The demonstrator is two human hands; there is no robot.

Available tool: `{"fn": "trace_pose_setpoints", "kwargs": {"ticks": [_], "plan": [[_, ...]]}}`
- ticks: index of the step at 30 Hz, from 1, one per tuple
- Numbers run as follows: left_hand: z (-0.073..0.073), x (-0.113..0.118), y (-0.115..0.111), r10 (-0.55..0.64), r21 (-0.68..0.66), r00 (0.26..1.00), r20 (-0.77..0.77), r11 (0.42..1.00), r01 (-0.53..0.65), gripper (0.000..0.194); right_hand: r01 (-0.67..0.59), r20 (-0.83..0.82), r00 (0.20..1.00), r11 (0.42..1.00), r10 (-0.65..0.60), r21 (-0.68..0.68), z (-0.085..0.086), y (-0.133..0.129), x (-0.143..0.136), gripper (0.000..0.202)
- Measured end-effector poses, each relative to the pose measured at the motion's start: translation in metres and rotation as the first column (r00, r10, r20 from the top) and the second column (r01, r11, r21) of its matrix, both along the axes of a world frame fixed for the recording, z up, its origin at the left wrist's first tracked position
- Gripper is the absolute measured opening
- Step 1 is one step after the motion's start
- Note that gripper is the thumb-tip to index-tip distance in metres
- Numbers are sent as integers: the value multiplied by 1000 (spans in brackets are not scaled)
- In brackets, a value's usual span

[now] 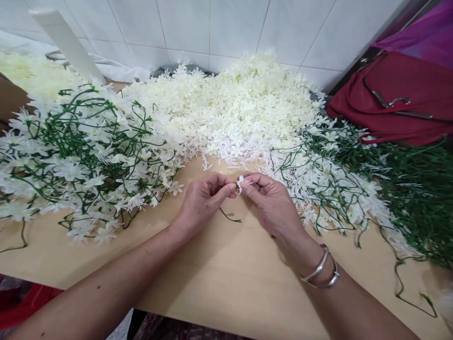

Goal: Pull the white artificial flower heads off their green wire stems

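In front of me over the table (pixel 219 278), my two hands meet fingertip to fingertip. My right hand (pixel 272 200), with silver bangles (pixel 323 269) at its wrist, pinches a small white artificial flower (pixel 240 184) between thumb and forefinger. The fingers of my left hand (pixel 205 196) are closed on a thin green plastic stem (pixel 230 217), whose lower end dangles below them. Where the stem meets the flower is mostly covered by my fingertips. A large heap of loose cream-white petals (pixel 244 101) lies just beyond my hands.
To the left spreads a pile of white flowers on green stems (pixel 95 151). More stemmed flowers (pixel 329 184) and a mass of bare green stems (pixel 421 198) lie to the right. A red handbag (pixel 399 99) stands at the back right, near the tiled wall (pixel 233 28).
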State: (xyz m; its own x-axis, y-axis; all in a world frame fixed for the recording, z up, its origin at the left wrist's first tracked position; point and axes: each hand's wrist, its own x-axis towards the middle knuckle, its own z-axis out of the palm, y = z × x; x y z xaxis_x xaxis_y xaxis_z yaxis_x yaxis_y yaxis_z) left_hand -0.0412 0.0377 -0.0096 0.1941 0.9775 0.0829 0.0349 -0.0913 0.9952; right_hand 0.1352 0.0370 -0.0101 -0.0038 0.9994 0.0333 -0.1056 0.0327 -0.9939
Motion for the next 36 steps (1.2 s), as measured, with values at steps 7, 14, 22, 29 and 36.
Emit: {"fn": "trace_pose_setpoints", "kwargs": {"ticks": [7,14,22,29,36], "plan": [[-2,0,-2,8,25,1000,-25,1000,-8,20,-4,47,999,997,1,76,4,-5,-6,17],[-2,2,-2,22,35,998,-54,999,-20,20,15,86,996,992,-25,122,3,-8,-12,16],[-3,3,1,-21,-27,993,114,999,24,22,10,44,999,996,-14,90,0,-1,-4,17],[-7,1,1,18,-53,993,115,999,-12,19,-55,-15,998,998,56,42,1,3,-1,19],[0,0,-3,0,-7,1000,-31,1000,0,16,-112,30,993,994,111,20,2,5,5,17]]}}
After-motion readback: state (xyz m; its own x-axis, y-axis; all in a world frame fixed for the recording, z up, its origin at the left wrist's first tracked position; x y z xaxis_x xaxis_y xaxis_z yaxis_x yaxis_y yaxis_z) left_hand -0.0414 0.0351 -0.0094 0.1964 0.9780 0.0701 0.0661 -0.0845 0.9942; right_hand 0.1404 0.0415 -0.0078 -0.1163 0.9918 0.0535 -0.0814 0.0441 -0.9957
